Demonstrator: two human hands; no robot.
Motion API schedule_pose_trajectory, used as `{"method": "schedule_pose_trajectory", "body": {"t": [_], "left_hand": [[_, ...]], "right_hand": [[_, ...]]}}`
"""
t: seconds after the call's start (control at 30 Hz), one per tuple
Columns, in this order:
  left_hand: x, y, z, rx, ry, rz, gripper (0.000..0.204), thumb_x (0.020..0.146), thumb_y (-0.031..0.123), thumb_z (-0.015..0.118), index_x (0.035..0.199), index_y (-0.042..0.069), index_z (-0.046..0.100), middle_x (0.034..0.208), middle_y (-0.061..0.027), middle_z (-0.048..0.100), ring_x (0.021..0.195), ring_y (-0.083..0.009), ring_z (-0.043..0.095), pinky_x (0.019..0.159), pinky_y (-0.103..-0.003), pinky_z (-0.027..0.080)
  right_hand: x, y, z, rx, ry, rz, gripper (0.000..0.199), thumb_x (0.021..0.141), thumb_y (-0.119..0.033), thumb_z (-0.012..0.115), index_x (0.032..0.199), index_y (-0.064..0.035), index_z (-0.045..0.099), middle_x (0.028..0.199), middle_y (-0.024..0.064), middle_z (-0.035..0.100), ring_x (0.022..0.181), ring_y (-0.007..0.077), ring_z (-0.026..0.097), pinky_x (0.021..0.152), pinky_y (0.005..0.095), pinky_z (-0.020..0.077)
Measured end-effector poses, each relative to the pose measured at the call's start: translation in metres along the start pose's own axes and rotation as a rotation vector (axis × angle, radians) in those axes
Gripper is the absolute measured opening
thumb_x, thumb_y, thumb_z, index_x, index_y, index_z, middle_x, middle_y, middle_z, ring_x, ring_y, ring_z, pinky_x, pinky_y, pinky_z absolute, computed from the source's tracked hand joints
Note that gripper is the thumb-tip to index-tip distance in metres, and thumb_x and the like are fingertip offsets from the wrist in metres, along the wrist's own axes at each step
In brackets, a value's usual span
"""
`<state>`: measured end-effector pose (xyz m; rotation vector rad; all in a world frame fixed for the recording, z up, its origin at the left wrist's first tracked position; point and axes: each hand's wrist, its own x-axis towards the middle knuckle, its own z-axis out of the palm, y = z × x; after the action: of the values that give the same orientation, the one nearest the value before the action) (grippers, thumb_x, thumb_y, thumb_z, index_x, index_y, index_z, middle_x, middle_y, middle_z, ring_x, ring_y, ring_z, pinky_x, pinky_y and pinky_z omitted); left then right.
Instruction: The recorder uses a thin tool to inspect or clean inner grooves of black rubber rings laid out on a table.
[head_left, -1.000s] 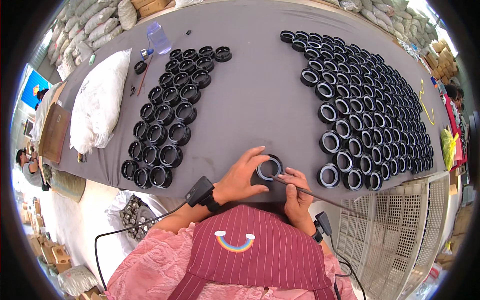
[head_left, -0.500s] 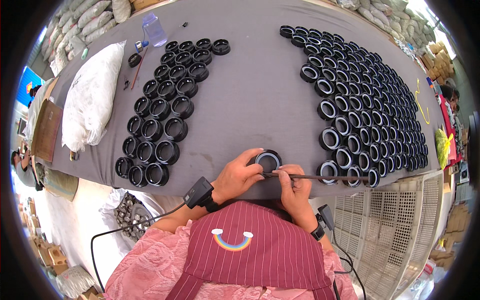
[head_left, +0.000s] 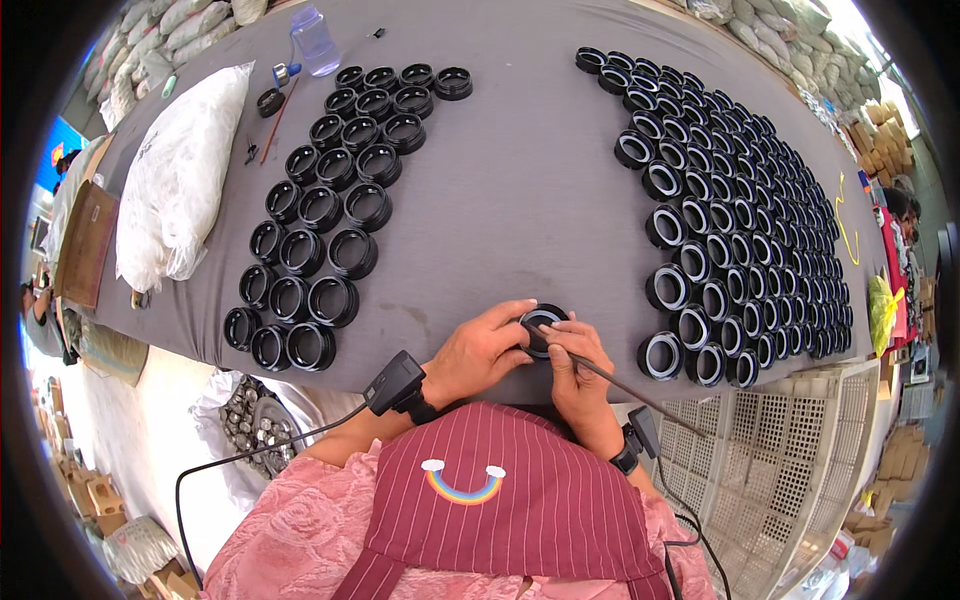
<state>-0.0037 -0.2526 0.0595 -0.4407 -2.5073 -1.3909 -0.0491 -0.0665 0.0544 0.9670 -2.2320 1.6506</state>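
Observation:
A black ring-shaped part (head_left: 546, 311) sits at the near edge of the grey-covered table. My left hand (head_left: 482, 348) is closed on its left side, thumb and fingers gripping the rim. In my right hand (head_left: 582, 372) is a thin dark rod (head_left: 638, 392), pinched between thumb and fingers. Its left end reaches over the ring's opening, and the other end slants down to the right past the table edge. Fingers partly hide the ring's inside, so I cannot tell whether the rod touches it.
Black rings without a pale lining (head_left: 311, 346) stand in rows on the left. Many pale-lined black rings (head_left: 661, 356) fill the right side. Farther left lie a white plastic bag (head_left: 185, 170) and a clear bottle (head_left: 316, 45). White plastic crates (head_left: 740, 440) stand below the table's right edge.
The rod has swung from nearly level across the ring's near edge to a slant, its left end now over the opening. My right fingers have moved up against the ring.

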Motion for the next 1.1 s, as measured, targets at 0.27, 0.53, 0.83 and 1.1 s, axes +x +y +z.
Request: {"method": "schedule_pose_trajectory", "body": {"t": [0.27, 0.53, 0.83, 1.1], "left_hand": [[0.001, 0.0, 0.0, 0.002, 0.029, 0.022, 0.055, 0.078, 0.009, 0.077, 0.122, 0.001, 0.046, 0.133, -0.019, 0.056, 0.113, -0.0416, 0.059, 0.104, -0.046, 0.046], [0.006, 0.008, 0.003, 0.049, 0.036, 0.012, 0.061, 0.075, 0.017, 0.081, 0.123, 0.002, 0.048, 0.135, -0.0197, 0.053, 0.121, -0.042, 0.054, 0.104, -0.047, 0.046], [0.003, 0.004, 0.006, 0.123, 0.023, 0.066, 0.027, 0.074, 0.014, 0.08, 0.093, 0.004, 0.064, 0.13, -0.0206, 0.057, 0.113, -0.0394, 0.06, 0.106, -0.052, 0.046], [0.003, 0.003, 0.007, 0.12, 0.027, 0.087, 0.024, 0.075, 0.014, 0.079, 0.089, 0.003, 0.063, 0.127, -0.0227, 0.058, 0.11, -0.0396, 0.061, 0.105, -0.052, 0.047]], "right_hand": [[-0.007, 0.01, -0.005, 0.297, 0.044, 0.187, 0.015, 0.099, -0.007, 0.053, 0.091, -0.0007, 0.065, 0.093, 0.0082, 0.067, 0.101, 0.0208, 0.061, 0.107, 0.0483, 0.0431], [-0.015, 0.019, -0.006, 0.41, 0.256, 0.193, 0.014, 0.099, -0.008, 0.054, 0.099, 0.0012, 0.066, 0.096, 0.0105, 0.068, 0.1, 0.0233, 0.061, 0.099, 0.0448, 0.0499], [-0.007, 0.013, -0.008, 0.216, 0.096, 0.013, 0.01, 0.094, -0.005, 0.062, 0.101, -0.0012, 0.067, 0.104, 0.0103, 0.073, 0.103, 0.0253, 0.061, 0.099, 0.0439, 0.0495], [0.007, 0.002, -0.009, 0.0, -0.016, -0.081, 0.014, 0.086, -0.001, 0.069, 0.099, -0.0019, 0.067, 0.102, 0.0131, 0.072, 0.095, 0.0309, 0.064, 0.093, 0.0432, 0.052]]}}
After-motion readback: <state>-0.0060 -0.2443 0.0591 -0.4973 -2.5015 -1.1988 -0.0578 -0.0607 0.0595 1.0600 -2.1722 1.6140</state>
